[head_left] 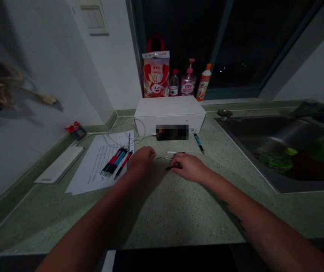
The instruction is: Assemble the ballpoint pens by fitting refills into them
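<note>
My left hand [141,160] is over the counter, right of the pens, its fingers curled together; what they hold, if anything, is too small to make out. My right hand [189,166] pinches a small black pen part [174,167] close to the counter. A white stick-like part [172,152] and a thin clear piece lie just beyond its fingertips. Several red, blue and black pens [116,162] rest on printed paper [90,162] at the left. One blue and black pen [198,143] lies alone beyond my right hand.
A white box [167,107] stands at the back, with a dark pixelated device [172,132] and white cable before it. A metal sink [252,158] is at the right. A white flat case [60,165] lies left; bottles [188,84] line the window.
</note>
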Action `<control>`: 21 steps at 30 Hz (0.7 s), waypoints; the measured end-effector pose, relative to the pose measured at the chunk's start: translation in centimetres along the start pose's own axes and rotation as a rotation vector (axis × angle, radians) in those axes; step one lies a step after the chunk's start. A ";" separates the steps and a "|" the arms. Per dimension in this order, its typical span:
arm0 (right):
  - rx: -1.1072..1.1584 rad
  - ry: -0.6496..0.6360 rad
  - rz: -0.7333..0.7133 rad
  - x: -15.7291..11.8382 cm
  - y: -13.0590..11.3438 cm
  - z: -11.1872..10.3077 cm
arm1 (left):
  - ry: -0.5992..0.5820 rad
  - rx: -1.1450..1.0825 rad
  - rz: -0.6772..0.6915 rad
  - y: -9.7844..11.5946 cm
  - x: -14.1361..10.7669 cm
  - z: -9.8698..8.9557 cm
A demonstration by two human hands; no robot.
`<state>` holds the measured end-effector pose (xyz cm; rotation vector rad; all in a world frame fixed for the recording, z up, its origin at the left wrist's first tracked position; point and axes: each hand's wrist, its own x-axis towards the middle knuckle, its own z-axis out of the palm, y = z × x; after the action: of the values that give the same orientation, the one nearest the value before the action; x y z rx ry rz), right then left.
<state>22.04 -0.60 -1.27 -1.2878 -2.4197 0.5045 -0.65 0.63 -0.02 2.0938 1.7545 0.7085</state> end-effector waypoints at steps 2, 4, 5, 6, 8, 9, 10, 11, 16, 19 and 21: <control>0.008 0.067 0.027 0.0 -0.1 -0.2 | -0.007 -0.168 -0.024 0.3 -0.1 0.3; 0.024 0.142 0.073 0.1 -0.2 -0.4 | -0.035 -0.338 -0.023 0.6 -0.2 0.8; 0.033 0.169 0.090 0.1 -0.3 -0.5 | -0.047 -0.406 -0.021 0.8 -0.2 1.1; 0.042 0.190 0.098 0.1 -0.3 -0.5 | -0.062 -0.461 -0.022 0.9 -0.2 1.3; 0.060 0.216 0.095 0.1 -0.3 -0.5 | -0.090 -0.536 -0.029 1.1 -0.3 1.6; 0.067 0.226 0.084 0.1 -0.3 -0.5 | -0.106 -0.562 -0.029 1.2 -0.4 1.7; 0.073 0.237 0.071 0.1 -0.2 -0.5 | -0.121 -0.584 -0.024 1.2 -0.4 1.7; 0.080 0.248 0.057 0.1 -0.2 -0.4 | -0.136 -0.603 -0.020 1.2 -0.4 1.8; 0.109 0.285 0.013 0.0 -0.1 -0.3 | -0.174 -0.629 -0.040 1.0 -0.4 2.0; 0.135 0.282 0.005 0.1 -0.1 -0.4 | -0.174 -0.637 -0.052 1.0 -0.4 2.0; 0.155 0.280 0.022 0.1 -0.1 -0.4 | -0.182 -0.660 -0.062 1.1 -0.4 1.9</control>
<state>22.11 -0.52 -0.81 -1.2300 -2.0968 0.4724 1.25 0.22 -1.12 1.5877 1.2512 0.8950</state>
